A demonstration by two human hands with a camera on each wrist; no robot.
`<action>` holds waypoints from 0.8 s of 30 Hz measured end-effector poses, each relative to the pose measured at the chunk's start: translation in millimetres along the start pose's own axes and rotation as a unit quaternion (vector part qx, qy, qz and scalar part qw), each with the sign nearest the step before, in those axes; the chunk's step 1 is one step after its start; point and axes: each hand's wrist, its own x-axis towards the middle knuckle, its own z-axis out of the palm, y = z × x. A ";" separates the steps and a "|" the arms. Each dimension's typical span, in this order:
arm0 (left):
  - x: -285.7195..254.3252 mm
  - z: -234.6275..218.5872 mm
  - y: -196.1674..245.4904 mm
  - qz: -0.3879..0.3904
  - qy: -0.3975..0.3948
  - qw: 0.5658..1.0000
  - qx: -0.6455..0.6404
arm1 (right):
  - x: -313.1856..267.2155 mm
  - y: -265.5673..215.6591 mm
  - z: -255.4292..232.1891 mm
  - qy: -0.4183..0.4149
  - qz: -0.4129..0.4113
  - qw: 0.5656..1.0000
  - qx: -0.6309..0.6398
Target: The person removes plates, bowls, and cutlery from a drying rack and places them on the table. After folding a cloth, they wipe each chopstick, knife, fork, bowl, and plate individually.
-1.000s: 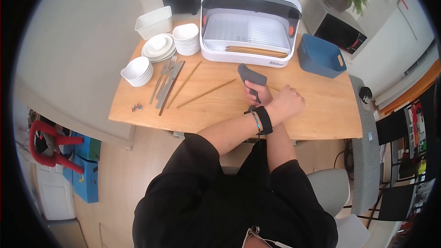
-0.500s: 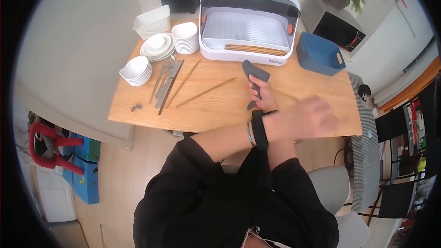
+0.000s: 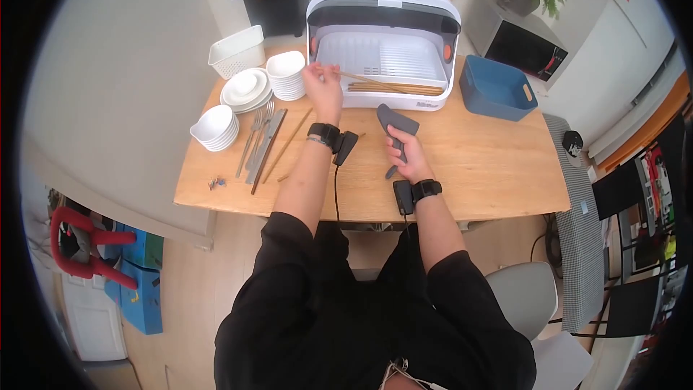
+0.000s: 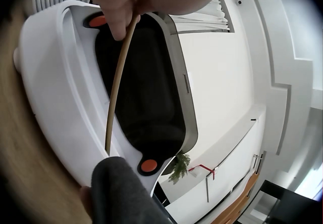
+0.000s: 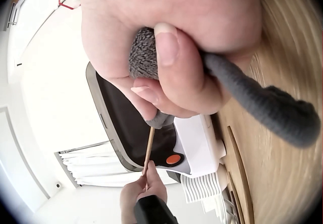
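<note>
My left hand is raised in front of the left end of a white dish cabinet, pinching a wooden chopstick near one end. From those fingers the chopstick slants toward the right, overlapping the cabinet's front in the head view. My right hand grips a dark grey cloth over the table. One part of the cloth stands up above the fist and a tail hangs out below. In the right wrist view, the chopstick's far end meets the cloth. Several chopsticks lie in the cabinet's front tray.
On the left of the table are forks and knives, stacked bowls, plates and a white basket. Two loose chopsticks lie beside the cutlery, one partly behind my left forearm. A blue bin stands right of the cabinet.
My left hand, earlier crossed over the right arm, has swung left and up to the cabinet and now pinches a chopstick. The right hand keeps its grip on the cloth.
</note>
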 end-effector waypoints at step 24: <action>-72.1 -71.3 64.8 0.202 -0.429 0.562 0.678 | 0.6 -1.3 -2.0 0.002 0.035 0.999 -0.019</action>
